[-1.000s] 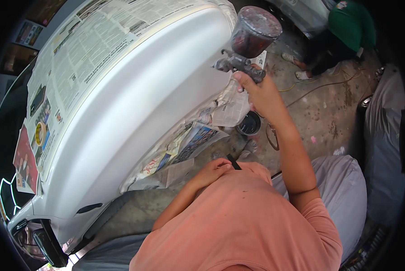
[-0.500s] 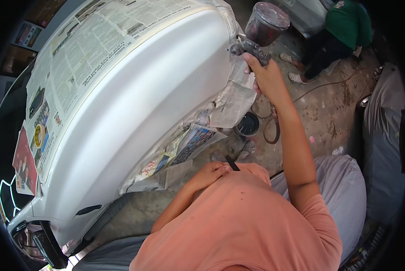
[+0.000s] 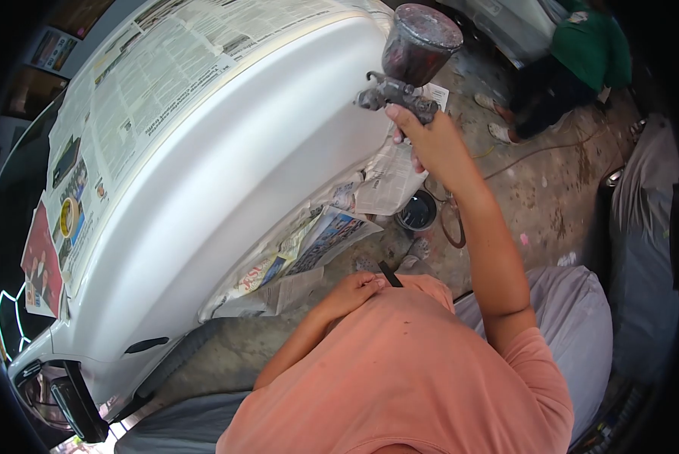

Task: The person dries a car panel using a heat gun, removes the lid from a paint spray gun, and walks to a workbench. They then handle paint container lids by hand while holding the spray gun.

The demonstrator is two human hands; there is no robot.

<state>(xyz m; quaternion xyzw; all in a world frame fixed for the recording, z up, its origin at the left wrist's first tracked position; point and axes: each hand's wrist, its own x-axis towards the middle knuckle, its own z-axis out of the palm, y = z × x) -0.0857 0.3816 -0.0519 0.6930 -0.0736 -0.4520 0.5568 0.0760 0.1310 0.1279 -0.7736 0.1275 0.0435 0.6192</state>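
Note:
My right hand [image 3: 436,145] grips a paint spray gun [image 3: 397,94] with a stained cup [image 3: 424,44] on top. Its nozzle points left, close to the far end of the glossy white car panel [image 3: 226,151], and a gap shows between them. The trigger fingers are partly hidden behind the handle. Against the front of my orange shirt [image 3: 400,363] rests my left hand [image 3: 354,293], its fingers loosely laid on the cloth, near a dark strap [image 3: 389,274]. Newspaper [image 3: 165,83] taped along the panel's upper edge covers the surface above it.
A roll of tape [image 3: 68,217] sits on the newspaper. Below the panel hang more masking sheets [image 3: 328,238]. On the floor are a dark bucket [image 3: 416,209] and a hose [image 3: 536,163]. A person in green [image 3: 593,53] bends at the upper right; covered shapes [image 3: 646,250] stand at right.
My right hand and the spray gun have shifted left, nearer over the white panel. My left hand stays in place. The person in green has moved slightly.

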